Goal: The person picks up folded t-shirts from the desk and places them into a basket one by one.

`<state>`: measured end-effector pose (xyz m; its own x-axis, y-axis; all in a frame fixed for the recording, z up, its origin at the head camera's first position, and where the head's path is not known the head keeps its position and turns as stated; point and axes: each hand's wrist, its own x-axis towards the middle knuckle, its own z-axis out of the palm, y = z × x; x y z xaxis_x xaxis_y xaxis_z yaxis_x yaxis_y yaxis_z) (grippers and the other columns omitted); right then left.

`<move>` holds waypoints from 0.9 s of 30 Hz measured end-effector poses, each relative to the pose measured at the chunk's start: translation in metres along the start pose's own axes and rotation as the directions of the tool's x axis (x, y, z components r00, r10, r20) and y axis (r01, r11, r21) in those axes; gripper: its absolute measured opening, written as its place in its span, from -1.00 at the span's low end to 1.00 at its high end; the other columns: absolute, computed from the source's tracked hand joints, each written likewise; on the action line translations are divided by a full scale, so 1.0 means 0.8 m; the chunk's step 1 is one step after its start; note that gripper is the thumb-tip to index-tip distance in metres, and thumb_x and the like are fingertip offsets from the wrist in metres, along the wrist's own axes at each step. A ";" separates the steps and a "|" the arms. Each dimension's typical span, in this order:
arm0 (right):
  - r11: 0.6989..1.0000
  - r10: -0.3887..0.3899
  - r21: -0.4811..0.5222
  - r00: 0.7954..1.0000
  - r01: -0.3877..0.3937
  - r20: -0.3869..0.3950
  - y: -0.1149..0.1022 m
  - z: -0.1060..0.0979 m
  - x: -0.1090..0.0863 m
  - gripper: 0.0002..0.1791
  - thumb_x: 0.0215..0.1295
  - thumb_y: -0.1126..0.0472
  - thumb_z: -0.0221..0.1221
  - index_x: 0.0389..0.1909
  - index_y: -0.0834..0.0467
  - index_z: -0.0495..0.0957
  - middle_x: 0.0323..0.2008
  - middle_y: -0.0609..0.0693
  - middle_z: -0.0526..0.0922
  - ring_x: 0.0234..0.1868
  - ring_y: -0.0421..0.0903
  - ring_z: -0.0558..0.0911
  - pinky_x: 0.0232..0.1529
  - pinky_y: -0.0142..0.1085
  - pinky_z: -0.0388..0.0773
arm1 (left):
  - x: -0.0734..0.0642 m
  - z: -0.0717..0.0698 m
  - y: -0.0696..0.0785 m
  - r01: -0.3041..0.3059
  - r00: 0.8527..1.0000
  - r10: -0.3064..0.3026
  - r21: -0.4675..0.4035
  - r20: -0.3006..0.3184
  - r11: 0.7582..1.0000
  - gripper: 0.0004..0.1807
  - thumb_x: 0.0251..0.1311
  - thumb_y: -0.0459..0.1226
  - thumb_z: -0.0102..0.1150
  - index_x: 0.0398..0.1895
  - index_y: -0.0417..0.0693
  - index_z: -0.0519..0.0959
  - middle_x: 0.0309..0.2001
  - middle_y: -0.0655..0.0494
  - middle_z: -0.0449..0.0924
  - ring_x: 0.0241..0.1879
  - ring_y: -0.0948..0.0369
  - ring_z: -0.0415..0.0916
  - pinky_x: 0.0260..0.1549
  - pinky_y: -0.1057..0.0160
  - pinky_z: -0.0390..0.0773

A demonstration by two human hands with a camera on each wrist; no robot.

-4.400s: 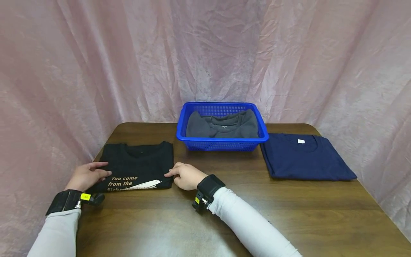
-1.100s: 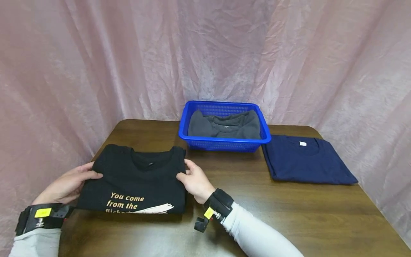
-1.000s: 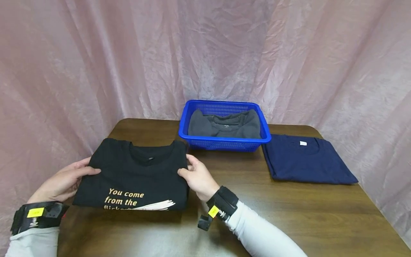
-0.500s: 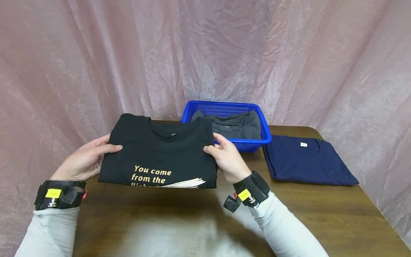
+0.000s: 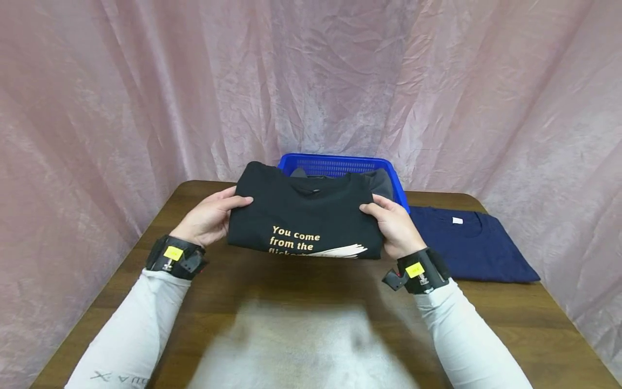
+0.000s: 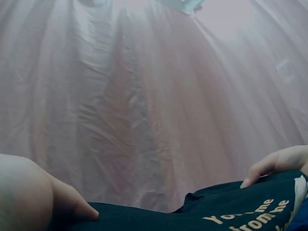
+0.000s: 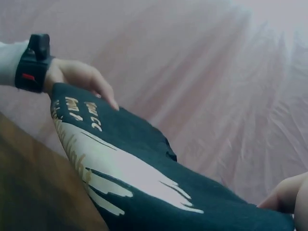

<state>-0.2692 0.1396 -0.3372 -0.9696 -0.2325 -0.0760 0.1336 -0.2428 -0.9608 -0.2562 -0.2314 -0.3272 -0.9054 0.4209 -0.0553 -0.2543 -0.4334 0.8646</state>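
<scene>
Head view, black shirt [image 5: 306, 213], gripped between hands [image 5: 210, 216] [image 5: 396, 226]

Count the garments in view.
3: black shirt, held by left hand and right hand; navy shirt, on table, right; gray garment, in basket, partly hidden. More may be beneath.

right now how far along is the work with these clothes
Looks done: the gray garment sits in the blue basket. In hand: the folded black shirt, held above the table by the left hand and right hand. Probably left: setting it in the basket, then perhaps the navy shirt, lying folded on the table.
</scene>
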 end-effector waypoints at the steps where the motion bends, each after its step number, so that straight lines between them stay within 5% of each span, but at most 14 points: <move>1: 1.000 0.003 0.002 1.000 -0.003 -0.009 0.000 -0.005 0.002 -0.59 0.45 0.33 0.09 0.27 0.25 0.35 -0.26 0.02 0.70 -0.25 -0.04 0.70 -0.34 -0.25 0.70 | 0.007 0.003 -0.002 -0.001 1.000 0.001 -0.006 0.002 1.000 -0.50 0.51 -0.48 -0.14 0.45 -0.15 0.13 0.00 -0.11 0.61 -0.02 0.00 0.54 -0.22 0.04 0.68; 9: 0.997 0.008 0.076 0.999 -0.005 -0.039 -0.014 -0.043 0.029 -0.57 0.42 0.36 0.09 0.26 0.27 0.30 -0.26 -0.01 0.68 -0.27 -0.11 0.68 -0.34 -0.30 0.70 | 0.061 0.019 -0.014 -0.034 0.999 0.035 -0.045 0.029 0.998 -0.55 0.49 -0.45 -0.12 0.39 -0.26 0.17 0.02 -0.13 0.58 -0.01 0.00 0.53 -0.18 0.02 0.66; 16: 0.996 -0.023 0.087 1.000 0.023 -0.003 -0.032 -0.067 0.060 -0.37 0.42 0.40 0.07 0.45 0.35 0.09 -0.07 0.01 0.61 -0.23 -0.18 0.64 -0.26 -0.42 0.65 | 0.100 0.031 -0.012 -0.089 0.995 0.084 -0.121 -0.048 0.989 -0.50 0.47 -0.44 -0.14 0.42 -0.36 0.14 0.36 -0.05 0.24 0.18 0.08 0.33 -0.04 0.21 0.57; 18: 0.995 -0.017 0.099 1.000 0.016 0.005 -0.036 -0.070 0.069 -0.50 0.42 0.40 0.06 0.35 0.32 0.26 -0.18 0.01 0.65 -0.29 -0.17 0.65 -0.31 -0.41 0.66 | 0.110 0.033 -0.011 -0.088 0.995 0.080 -0.151 -0.061 0.985 -0.48 0.49 -0.43 -0.16 0.46 -0.31 0.11 0.40 -0.06 0.17 0.22 0.06 0.30 -0.03 0.19 0.56; 22: 0.993 -0.015 0.118 0.999 0.018 -0.029 -0.042 -0.071 0.087 -0.88 0.37 0.42 0.10 -0.15 0.30 0.56 -0.46 -0.05 0.62 -0.46 -0.18 0.61 -0.41 -0.39 0.66 | 0.130 0.038 -0.008 -0.100 0.991 0.084 -0.156 -0.104 0.983 -0.48 0.49 -0.39 -0.15 0.46 -0.28 0.12 0.37 -0.11 0.20 0.20 0.01 0.33 -0.04 0.15 0.57; 24: 0.994 -0.016 0.107 0.998 0.022 -0.056 -0.045 -0.071 0.097 -0.84 0.35 0.42 0.10 -0.10 0.28 0.56 -0.29 -0.07 0.60 -0.40 -0.19 0.59 -0.37 -0.38 0.66 | 0.141 0.039 -0.008 -0.117 0.987 0.098 -0.147 -0.131 0.982 -0.51 0.48 -0.39 -0.12 0.41 -0.31 0.16 0.34 -0.12 0.25 0.18 0.01 0.35 -0.02 0.15 0.55; 27: 0.997 -0.019 0.077 0.995 0.027 -0.099 -0.047 -0.072 0.110 -0.50 0.35 0.39 0.11 0.30 0.25 0.35 0.18 0.01 0.43 -0.17 -0.21 0.54 -0.21 -0.40 0.63 | 0.156 0.040 -0.010 -0.149 0.977 0.126 -0.127 -0.169 0.981 -0.59 0.46 -0.36 -0.08 0.30 -0.35 0.27 0.27 -0.12 0.32 0.14 0.01 0.38 0.03 0.13 0.50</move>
<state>-0.3709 0.1823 -0.3233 -0.9876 -0.1330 -0.0839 0.1230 -0.3207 -0.9392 -0.3564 -0.1498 -0.3248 -0.9747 0.2216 -0.0294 -0.1578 -0.5888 0.7927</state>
